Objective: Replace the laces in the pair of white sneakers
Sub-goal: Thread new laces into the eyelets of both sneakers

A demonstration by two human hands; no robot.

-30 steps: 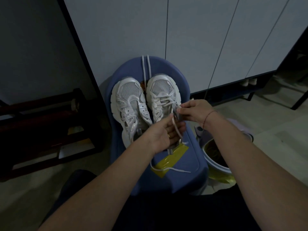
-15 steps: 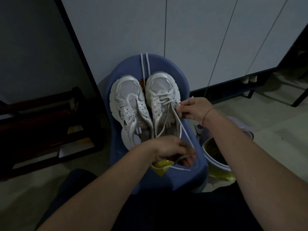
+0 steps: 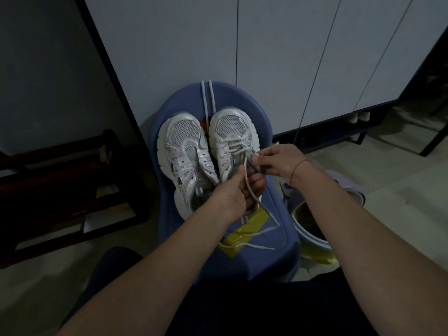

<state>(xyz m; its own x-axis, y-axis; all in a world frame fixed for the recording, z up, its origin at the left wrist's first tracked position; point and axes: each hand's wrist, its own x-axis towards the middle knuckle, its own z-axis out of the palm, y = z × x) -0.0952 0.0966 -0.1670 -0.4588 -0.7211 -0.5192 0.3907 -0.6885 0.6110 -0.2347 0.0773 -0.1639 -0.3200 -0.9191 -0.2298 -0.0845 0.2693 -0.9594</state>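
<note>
Blue chair [image 3: 274, 214] carries the sneakers [image 3: 184, 146]; left hand [image 3: 232, 195] and right hand [image 3: 278, 161] both pinch one lace [image 3: 266, 212], soft and limp, probably easiest held near its tip.

surroundings: blue seat, cabinet run, rack, bin.
blue moulded seat [image 3: 266, 260] stands against white cabinet doors [image 3: 169, 57], with a strip of yellow tape [image 3: 260, 218] stuck on its near surface. dark wooden rack [image 3: 60, 190] to the left. white bin [image 3: 312, 241] with yellow liner [image 3: 317, 259] just beside the seat on the right. pale floor [image 3: 400, 190].
</note>
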